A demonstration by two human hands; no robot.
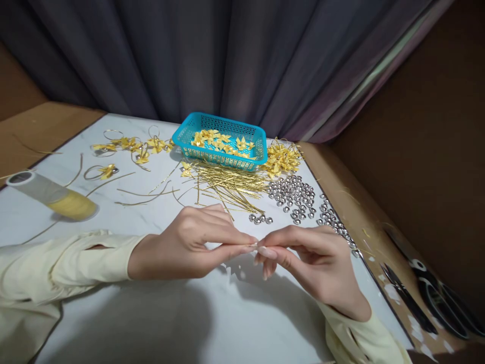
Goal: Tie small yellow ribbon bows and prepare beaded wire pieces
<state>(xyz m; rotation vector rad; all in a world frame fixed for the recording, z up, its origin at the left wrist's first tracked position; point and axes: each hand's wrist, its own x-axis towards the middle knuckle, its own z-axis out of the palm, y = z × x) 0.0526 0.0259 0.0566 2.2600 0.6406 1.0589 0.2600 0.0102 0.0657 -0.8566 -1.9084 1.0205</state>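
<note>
At the centre of the frame, the left hand (pixel 189 242) and right hand (pixel 310 263) are pinching a tiny gold piece (pixel 254 246) between meeting fingertips, seemingly folding or twisting it. Finishing likely calls for a steady, fine pinch; the cut gold strips (pixel 227 187) and silver bells (pixel 295 194) are lying above.

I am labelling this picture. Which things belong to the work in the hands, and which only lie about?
In use:
left hand and right hand, pinching one small pale piece
gold strips
silver bells
blue basket of gold bows

Lying about:
ribbon spool
scissors at the table's right edge
</note>
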